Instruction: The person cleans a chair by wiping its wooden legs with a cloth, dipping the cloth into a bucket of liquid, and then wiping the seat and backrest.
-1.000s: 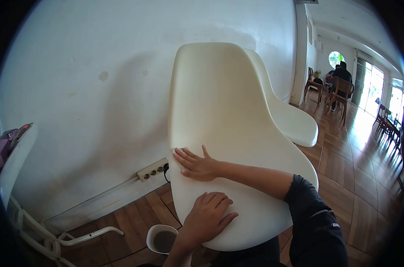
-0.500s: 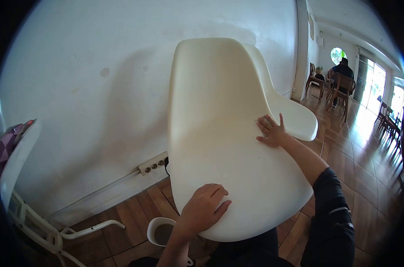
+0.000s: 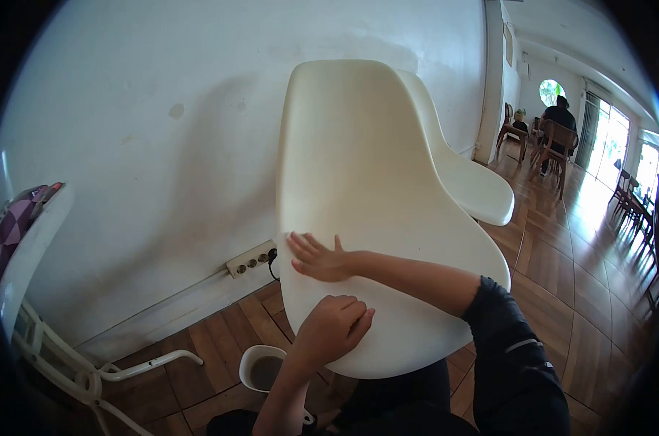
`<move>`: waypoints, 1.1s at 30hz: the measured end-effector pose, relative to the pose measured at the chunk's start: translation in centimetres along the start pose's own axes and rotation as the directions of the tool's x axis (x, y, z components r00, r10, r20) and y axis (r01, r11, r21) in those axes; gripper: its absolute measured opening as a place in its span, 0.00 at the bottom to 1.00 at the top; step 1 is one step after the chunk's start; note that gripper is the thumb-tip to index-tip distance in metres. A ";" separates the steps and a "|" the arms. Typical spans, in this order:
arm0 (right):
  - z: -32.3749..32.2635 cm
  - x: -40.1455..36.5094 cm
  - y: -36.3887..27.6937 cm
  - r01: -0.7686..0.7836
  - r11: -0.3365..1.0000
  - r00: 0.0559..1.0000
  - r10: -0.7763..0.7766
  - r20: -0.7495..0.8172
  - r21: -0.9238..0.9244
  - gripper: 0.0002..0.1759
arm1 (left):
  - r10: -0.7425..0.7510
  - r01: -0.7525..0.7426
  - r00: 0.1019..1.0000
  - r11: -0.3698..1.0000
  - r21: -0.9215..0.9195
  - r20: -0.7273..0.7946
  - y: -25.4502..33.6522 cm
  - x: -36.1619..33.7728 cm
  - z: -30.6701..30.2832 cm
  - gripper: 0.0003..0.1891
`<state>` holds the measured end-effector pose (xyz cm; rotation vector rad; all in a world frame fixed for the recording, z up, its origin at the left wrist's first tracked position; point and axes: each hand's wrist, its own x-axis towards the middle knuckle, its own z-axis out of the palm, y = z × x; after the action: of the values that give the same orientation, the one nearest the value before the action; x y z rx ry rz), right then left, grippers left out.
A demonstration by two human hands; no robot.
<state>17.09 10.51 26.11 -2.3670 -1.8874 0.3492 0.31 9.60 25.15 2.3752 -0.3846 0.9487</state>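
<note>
Here, the right hand (image 3: 322, 261) lies palm down with its fingers spread on the white chair (image 3: 358, 138), near the left edge of the seat, where the seat curves up into the backrest. It is not clenched; its fingertips are blurred, so I cannot tell whether something thin lies under them. The left hand (image 3: 333, 327) is at the front left part of the seat, its fingers curled inward; whether they close around anything cannot be told. The chair stands upright before the person, with a second white chair (image 3: 478, 189) partly hidden behind it on the right. Below and left of the seat, beside the left forearm, a white tub (image 3: 245, 365) of brownish liquid sits above the wooden floor (image 3: 213, 356). A socket strip (image 3: 249, 262) with a black plug runs along the foot of the wall (image 3: 126, 80). At far left are a white metal frame (image 3: 90, 384) and a purple patterned item (image 3: 12, 229). In the far right background, a person in dark clothing (image 3: 560, 115) sits on a wooden chair (image 3: 560, 135).
</note>
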 end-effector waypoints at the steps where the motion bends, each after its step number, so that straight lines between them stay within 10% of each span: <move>1: 0.0 -0.5 -0.6 0.102 0.994 0.995 -0.103 0.017 0.044 0.44 | 0.000 0.000 1.000 1.000 0.004 -0.002 -0.1 -0.1 0.1 0.11; 7: -0.4 -1.1 1.2 0.126 0.982 0.992 -0.125 0.017 -0.144 0.42 | -0.044 0.042 0.997 0.999 0.024 0.059 -0.2 -0.3 0.2 0.13; 13: -3.1 -3.2 11.8 -0.356 0.899 0.924 0.379 0.048 -0.254 0.42 | -0.088 0.086 0.989 0.996 0.018 0.123 0.1 -0.1 0.1 0.13; 19: -6.0 -12.4 18.7 -0.502 0.786 0.855 0.515 -0.065 -0.361 0.41 | -0.127 0.125 0.985 0.992 0.025 0.116 0.3 0.0 0.1 0.14; 33: -2.1 -11.1 9.6 -0.173 0.893 0.981 0.120 -0.151 -0.416 0.15 | -0.313 0.315 0.930 0.949 0.021 0.192 0.6 1.5 -0.6 0.14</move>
<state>24.39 -2.29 27.38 -2.7354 -1.8898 -0.2269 0.80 9.36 26.74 2.4312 -0.0729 0.5704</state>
